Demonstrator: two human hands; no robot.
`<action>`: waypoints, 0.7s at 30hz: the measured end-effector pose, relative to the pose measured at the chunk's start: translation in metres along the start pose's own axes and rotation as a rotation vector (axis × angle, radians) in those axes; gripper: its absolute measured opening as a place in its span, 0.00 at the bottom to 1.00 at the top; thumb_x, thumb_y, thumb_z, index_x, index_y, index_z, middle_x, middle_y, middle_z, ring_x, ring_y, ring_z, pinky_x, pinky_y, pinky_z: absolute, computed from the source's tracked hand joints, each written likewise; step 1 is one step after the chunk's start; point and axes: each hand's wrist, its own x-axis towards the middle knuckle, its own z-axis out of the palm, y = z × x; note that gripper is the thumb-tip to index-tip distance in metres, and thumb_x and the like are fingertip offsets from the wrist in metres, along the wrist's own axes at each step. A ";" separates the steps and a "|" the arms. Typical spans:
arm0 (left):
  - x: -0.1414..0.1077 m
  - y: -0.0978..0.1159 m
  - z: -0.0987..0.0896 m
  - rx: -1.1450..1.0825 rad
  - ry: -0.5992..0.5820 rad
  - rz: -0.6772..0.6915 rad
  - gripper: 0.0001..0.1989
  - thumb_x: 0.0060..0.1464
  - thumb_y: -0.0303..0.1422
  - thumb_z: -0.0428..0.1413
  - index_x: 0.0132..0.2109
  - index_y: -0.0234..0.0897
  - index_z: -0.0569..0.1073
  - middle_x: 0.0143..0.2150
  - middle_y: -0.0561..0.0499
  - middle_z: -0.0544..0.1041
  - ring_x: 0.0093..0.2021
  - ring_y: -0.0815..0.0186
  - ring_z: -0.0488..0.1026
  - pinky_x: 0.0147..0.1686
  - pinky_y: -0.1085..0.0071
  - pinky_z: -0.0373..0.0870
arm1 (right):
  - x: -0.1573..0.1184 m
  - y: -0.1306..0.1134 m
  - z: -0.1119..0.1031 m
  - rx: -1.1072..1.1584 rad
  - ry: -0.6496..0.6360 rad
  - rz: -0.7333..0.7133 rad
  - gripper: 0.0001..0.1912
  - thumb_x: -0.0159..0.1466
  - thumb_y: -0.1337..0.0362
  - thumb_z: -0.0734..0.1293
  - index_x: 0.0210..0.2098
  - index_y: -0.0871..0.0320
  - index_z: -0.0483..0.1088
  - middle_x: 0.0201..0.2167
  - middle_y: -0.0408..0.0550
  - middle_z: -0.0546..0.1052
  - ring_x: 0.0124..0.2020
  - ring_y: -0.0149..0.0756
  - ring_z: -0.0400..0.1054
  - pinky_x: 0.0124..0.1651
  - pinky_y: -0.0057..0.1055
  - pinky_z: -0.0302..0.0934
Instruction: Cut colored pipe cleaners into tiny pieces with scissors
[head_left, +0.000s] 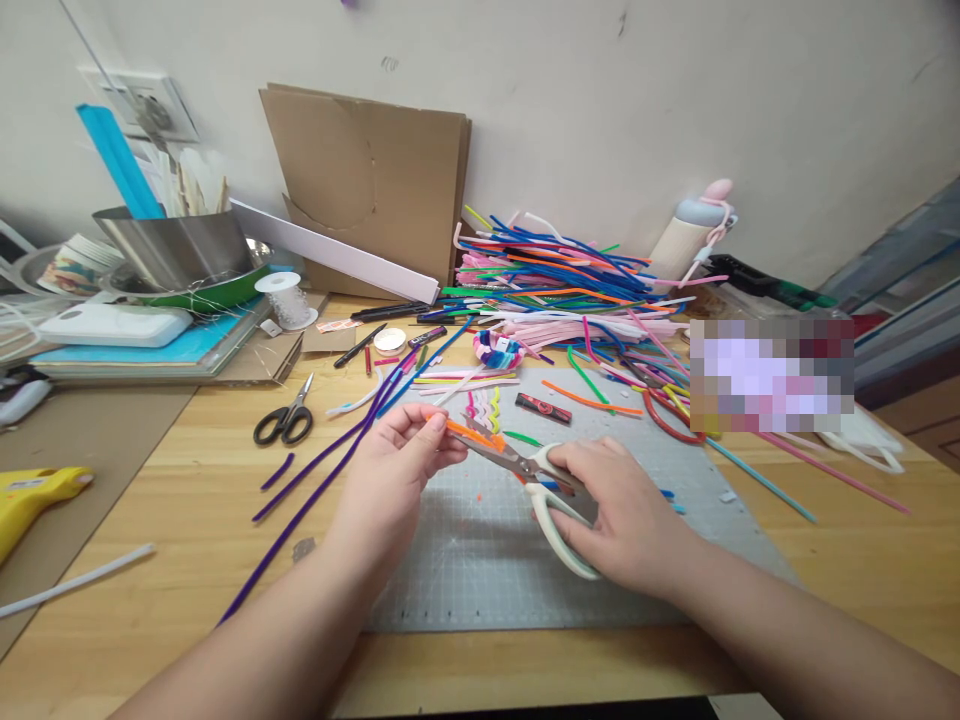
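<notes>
Above the grey cutting mat (pixel 450 590) on the desk (pixel 195 520), the left hand (pixel 405 450) is pinched closed on an orange fuzzy strip (pixel 487 436), while the right hand (pixel 622 515) is curled around pale-handled scissors (pixel 529 469) whose blades lie alongside the strip.

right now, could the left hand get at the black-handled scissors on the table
Probably yes: the black-handled scissors lie just left of the left hand, with only thin purple strips seemingly between. That hand is pinching an orange strip, though, so it may need to let go first.
</notes>
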 end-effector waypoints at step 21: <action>-0.001 -0.002 0.000 -0.003 -0.034 0.004 0.09 0.45 0.33 0.65 0.31 0.34 0.73 0.27 0.53 0.78 0.27 0.71 0.74 0.31 0.75 0.73 | -0.002 0.002 0.000 0.037 -0.014 -0.052 0.07 0.62 0.61 0.63 0.34 0.57 0.61 0.29 0.44 0.70 0.29 0.35 0.58 0.35 0.34 0.48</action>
